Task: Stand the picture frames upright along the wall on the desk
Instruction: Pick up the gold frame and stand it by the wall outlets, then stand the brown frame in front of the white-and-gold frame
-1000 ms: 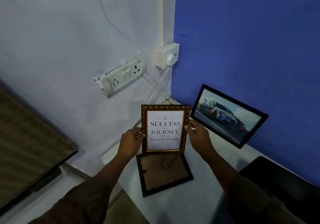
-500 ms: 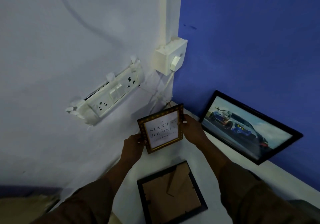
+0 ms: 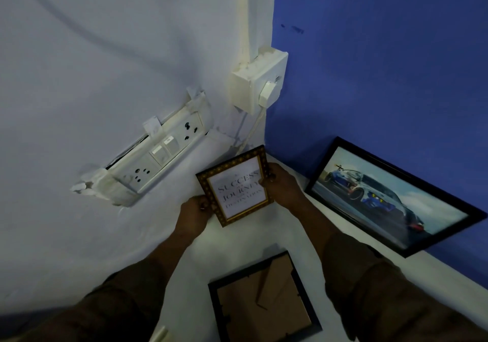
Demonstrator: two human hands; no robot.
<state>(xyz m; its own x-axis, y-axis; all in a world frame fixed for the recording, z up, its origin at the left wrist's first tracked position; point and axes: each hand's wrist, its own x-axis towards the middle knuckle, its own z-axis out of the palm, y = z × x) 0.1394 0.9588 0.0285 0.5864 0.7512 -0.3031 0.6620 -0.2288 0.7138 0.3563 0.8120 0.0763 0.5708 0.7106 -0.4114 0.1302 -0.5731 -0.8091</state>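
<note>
Gold-patterned and rectangular, the small quote frame [image 3: 235,185] has a glossy white print lettered "Success". It sits tilted above the white desk [image 3: 266,233], near the corner left of the car picture frame [image 3: 393,196]. The left hand [image 3: 194,211] holds its lower left edge and the right hand [image 3: 281,183] its right edge, each grip closed on it. Three frames show: this one, the black-edged car picture leaning on the blue wall, and a black frame [image 3: 262,298] lying face down, brown board backing up.
</note>
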